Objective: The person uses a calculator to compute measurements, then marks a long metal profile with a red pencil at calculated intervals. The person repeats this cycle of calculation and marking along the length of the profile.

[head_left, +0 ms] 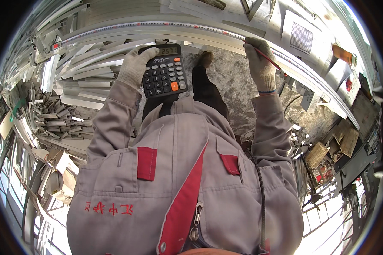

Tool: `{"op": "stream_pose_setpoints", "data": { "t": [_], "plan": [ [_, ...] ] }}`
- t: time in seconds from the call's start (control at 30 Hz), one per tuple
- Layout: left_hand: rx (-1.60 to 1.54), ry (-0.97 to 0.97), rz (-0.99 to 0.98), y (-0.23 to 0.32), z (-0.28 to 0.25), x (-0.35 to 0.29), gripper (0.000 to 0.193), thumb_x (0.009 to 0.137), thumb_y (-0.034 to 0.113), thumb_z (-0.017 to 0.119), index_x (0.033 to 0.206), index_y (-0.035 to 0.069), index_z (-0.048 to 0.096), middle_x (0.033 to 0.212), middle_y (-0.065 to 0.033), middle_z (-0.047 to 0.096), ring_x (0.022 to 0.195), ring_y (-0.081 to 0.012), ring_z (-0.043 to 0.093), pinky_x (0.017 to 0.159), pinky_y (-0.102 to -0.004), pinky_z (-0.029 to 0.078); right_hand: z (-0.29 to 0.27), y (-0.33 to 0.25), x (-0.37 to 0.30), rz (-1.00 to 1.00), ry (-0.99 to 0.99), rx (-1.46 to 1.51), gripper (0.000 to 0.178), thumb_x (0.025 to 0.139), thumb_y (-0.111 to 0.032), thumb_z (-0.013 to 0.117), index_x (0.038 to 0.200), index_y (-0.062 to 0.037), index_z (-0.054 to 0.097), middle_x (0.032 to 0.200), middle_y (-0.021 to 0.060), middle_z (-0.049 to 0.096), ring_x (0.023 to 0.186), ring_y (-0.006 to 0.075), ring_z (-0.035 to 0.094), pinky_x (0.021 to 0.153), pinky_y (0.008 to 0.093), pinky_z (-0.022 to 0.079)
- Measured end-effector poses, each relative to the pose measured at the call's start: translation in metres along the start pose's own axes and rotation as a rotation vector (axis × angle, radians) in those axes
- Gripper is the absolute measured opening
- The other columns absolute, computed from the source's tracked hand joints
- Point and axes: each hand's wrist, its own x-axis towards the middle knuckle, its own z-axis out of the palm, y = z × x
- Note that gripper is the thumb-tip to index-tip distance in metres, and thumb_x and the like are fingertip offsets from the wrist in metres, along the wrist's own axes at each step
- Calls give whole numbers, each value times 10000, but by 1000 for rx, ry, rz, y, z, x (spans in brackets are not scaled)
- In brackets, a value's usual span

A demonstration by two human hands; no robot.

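Metal strips (89,64) flank the left grip (134,64), calculator (164,76) apparently pinched at its right.

Gloved left hand (134,66) holds black calculator (163,73); gloved right hand (261,66) grips red pen (271,62) near long measuring tape (166,24). Metal strips (57,117) piled at left.

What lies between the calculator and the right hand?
In the head view, a brown shoe, a trouser leg and grey floor show between the calculator and the right hand.
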Motion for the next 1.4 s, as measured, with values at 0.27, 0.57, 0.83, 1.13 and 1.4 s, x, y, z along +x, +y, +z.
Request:
{"op": "stream_pose_setpoints", "data": {
  "t": [0.27,0.57,0.83,1.13,1.4],
  "plan": [
    [76,-36,31,14,1,3,235,974,92,817,1184,-1,763,1029,-112,792,820,-176,786,683,-319,690,8,10,-27,196,42,212,225,1098,-194,716,1255,-35,743,1026,60,792,863,107,699,760,283,572],
    [4,-126,-56,9,-25,38,277,973,95,831,1205,-26,737,1033,-135,790,775,-188,785,648,-319,688,48,-27,-46,203,134,234,168,1078,-122,736,1179,10,760,992,69,794,868,120,713,775,288,584],
    [-64,-196,-84,1,-50,76,300,970,93,837,1198,-72,732,1036,-157,800,763,-196,791,650,-313,687,90,-48,-78,245,229,203,183,1090,-148,724,1188,5,745,967,66,789,837,115,706,764,282,576],
    [54,-240,-111,15,-50,90,317,983,124,831,1214,-65,725,1014,-161,798,741,-203,799,639,-309,692,100,-54,-60,189,244,171,186,1092,-170,721,1157,1,757,929,67,794,808,110,702,737,281,574],
    [3,-266,-87,1,-36,99,287,998,141,816,1199,-46,730,1001,-147,793,726,-194,794,618,-317,695,104,-26,9,164,100,135,235,1077,-216,730,1168,-2,769,970,103,819,840,138,740,726,295,581]
  ]
}}
